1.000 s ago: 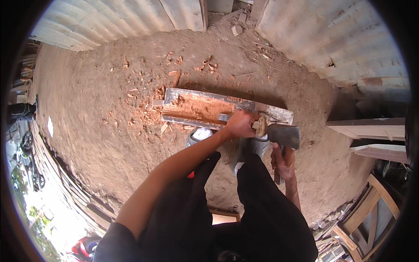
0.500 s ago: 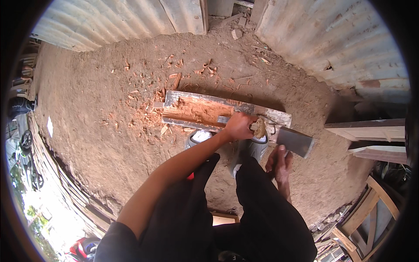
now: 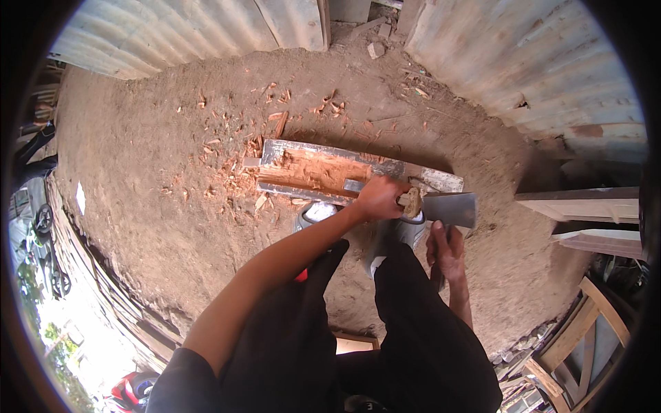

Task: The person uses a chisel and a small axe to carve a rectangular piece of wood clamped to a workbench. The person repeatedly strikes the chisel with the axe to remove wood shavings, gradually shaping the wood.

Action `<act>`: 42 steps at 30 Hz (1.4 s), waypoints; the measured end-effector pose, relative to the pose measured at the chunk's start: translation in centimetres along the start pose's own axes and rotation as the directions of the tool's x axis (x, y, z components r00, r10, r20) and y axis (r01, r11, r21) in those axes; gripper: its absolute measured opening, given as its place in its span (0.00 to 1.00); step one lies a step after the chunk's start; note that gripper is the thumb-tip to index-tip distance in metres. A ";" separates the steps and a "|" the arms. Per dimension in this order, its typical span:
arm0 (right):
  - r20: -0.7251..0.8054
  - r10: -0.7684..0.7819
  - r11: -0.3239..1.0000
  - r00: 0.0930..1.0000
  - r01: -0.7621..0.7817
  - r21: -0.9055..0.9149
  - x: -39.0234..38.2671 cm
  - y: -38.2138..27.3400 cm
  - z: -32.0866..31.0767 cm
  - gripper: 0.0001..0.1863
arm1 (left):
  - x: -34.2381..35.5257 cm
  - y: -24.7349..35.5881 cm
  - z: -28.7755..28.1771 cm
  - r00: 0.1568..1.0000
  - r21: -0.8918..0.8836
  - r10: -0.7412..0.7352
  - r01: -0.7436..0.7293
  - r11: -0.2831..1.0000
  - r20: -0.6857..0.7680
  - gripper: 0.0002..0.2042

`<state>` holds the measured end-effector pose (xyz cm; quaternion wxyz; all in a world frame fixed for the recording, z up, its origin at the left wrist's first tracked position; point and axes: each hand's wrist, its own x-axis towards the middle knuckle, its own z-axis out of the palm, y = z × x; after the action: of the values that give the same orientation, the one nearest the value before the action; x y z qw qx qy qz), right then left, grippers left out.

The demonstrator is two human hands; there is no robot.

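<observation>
Head view: chisel (image 3: 354, 185) juts leftward from left hand (image 3: 380, 197).

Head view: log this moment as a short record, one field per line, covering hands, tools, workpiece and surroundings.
Left hand: closed around a chisel, blade pointing left
Right hand: gripping a hatchet
Tool spacing: hatchet head beside the chisel's butt end; contact unclear
Workpiece: wooden block with a rough hollow
Debris: wood chips, thickest near the block's left end
Ground: brown dirt
Background: corrugated sheets
</observation>
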<state>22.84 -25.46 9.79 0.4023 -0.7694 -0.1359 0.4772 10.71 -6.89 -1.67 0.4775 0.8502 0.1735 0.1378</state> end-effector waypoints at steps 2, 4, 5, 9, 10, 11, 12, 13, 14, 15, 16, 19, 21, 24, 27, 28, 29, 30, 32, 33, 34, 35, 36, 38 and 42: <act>-0.061 -0.051 0.989 0.997 0.059 0.133 -0.2 0.0 0.0 0.25 | 0.0 -0.4 -0.2 1.000 0.019 -0.016 0.015 1.000 0.003 0.18; -0.134 -0.028 0.942 0.991 0.071 0.328 -0.8 0.2 1.4 0.24 | -0.1 -0.7 -0.3 1.000 0.038 -0.025 0.025 0.999 0.001 0.18; -0.168 -0.013 0.903 0.986 0.083 0.420 -0.9 0.2 1.8 0.23 | -0.1 -0.8 -0.3 1.000 0.047 -0.027 0.028 0.999 -0.002 0.18; 0.028 -0.068 0.997 0.997 0.068 -0.028 0.0 1.5 2.2 0.23 | -0.2 -1.1 -0.3 1.000 0.074 -0.019 0.018 0.997 0.012 0.20; 0.069 -0.067 0.996 0.995 0.070 -0.054 0.2 0.8 1.2 0.22 | -0.1 -0.9 -0.2 1.000 0.070 -0.027 0.027 0.997 0.007 0.20; 0.044 -0.096 0.994 0.994 0.098 -0.053 0.1 0.2 0.8 0.23 | -0.1 -0.6 -0.3 0.999 0.068 -0.038 0.038 0.997 0.002 0.20; 0.019 -0.125 0.991 0.992 0.125 -0.053 0.0 -0.3 0.5 0.24 | -0.1 -0.3 -0.3 0.999 0.065 -0.048 0.048 0.997 -0.003 0.21; -0.001 -0.161 0.985 0.987 0.160 -0.057 0.0 -0.7 0.4 0.25 | -0.2 -0.5 -0.3 0.999 0.069 -0.046 0.046 0.997 0.000 0.22; -0.022 -0.153 0.988 0.988 0.154 0.011 -0.2 -0.7 0.4 0.26 | -0.1 -0.8 -0.3 0.999 0.072 -0.045 0.044 0.996 0.004 0.23; -0.036 -0.125 0.989 0.991 0.127 0.072 -0.3 -0.2 0.6 0.24 | -0.2 -1.0 -0.3 0.999 0.075 -0.042 0.042 0.996 0.007 0.24; -0.052 -0.096 0.986 0.994 0.102 0.132 -0.3 0.6 1.0 0.22 | -0.1 -1.2 -0.1 1.000 0.069 -0.028 0.028 0.997 0.003 0.24; -0.061 -0.012 0.996 0.998 0.017 0.085 -0.3 -0.5 2.8 0.19 | -0.3 -1.7 0.0 1.000 0.070 -0.014 0.013 0.997 0.011 0.24; 0.024 0.014 0.995 1.000 -0.012 -0.095 0.1 -0.8 2.0 0.18 | -0.7 -1.9 -0.2 0.999 0.086 -0.031 0.027 0.996 0.037 0.23; -0.018 0.012 0.999 1.000 -0.011 0.038 -0.6 -0.4 0.1 0.19 | -0.2 0.1 -0.8 0.998 0.032 -0.042 0.043 0.999 -0.035 0.19; -0.031 -0.007 0.992 1.000 0.011 0.128 -0.7 -1.0 1.6 0.19 | -0.5 -1.2 -1.2 0.993 0.033 -0.017 0.021 0.999 -0.119 0.17; -0.021 0.005 0.997 1.000 -0.003 0.080 -0.6 -0.9 2.2 0.19 | -0.3 -0.9 -1.3 0.992 0.009 -0.015 0.017 1.000 -0.128 0.16; -0.013 0.018 0.999 1.000 -0.018 0.032 -0.6 -0.9 2.5 0.19 | -0.2 -0.6 -1.3 0.991 -0.014 -0.014 0.012 1.000 -0.136 0.16; 0.013 0.008 0.994 1.000 -0.007 -0.108 -0.3 -1.1 2.6 0.20 | -0.1 -0.3 -1.3 0.989 -0.037 -0.013 0.007 0.999 -0.144 0.15; 0.053 -0.011 0.998 0.999 0.014 -0.065 -0.2 -2.0 2.2 0.20 | -0.3 -0.5 -1.4 0.988 -0.005 -0.015 0.014 1.000 -0.156 0.14; 0.071 -0.020 0.999 0.997 0.023 -0.043 -0.1 -2.2 1.8 0.20 | -0.5 -0.6 -1.5 0.987 0.011 -0.015 0.017 1.000 -0.161 0.14; 0.086 -0.076 0.997 0.993 0.073 0.040 0.2 -2.2 1.3 0.20 | -0.4 -0.7 -1.5 0.988 0.000 -0.025 0.026 1.000 -0.153 0.14; 0.039 -0.078 0.995 0.996 0.075 0.066 0.1 -1.8 1.7 0.20 | -0.4 -0.7 -1.4 0.989 -0.011 -0.035 0.033 0.999 -0.144 0.14; -0.007 -0.079 0.993 0.997 0.079 0.090 -0.1 -1.0 2.4 0.19 | -0.3 -0.7 -1.3 0.990 -0.024 -0.044 0.041 0.999 -0.135 0.15; -0.038 -0.034 0.997 0.999 0.037 0.074 -0.1 -1.1 3.8 0.18 | -0.4 -0.5 -1.5 0.992 -0.046 -0.061 0.056 0.997 -0.111 0.16; 0.031 -0.060 0.998 0.998 0.061 -0.026 0.1 -2.0 2.4 0.20 | -0.6 -0.8 -1.5 0.992 -0.012 -0.056 0.055 0.998 -0.115 0.17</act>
<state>21.25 -22.91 10.68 0.4042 -0.7628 -0.1716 0.4747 9.43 -5.64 -1.63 0.4741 0.8335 0.2238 0.1743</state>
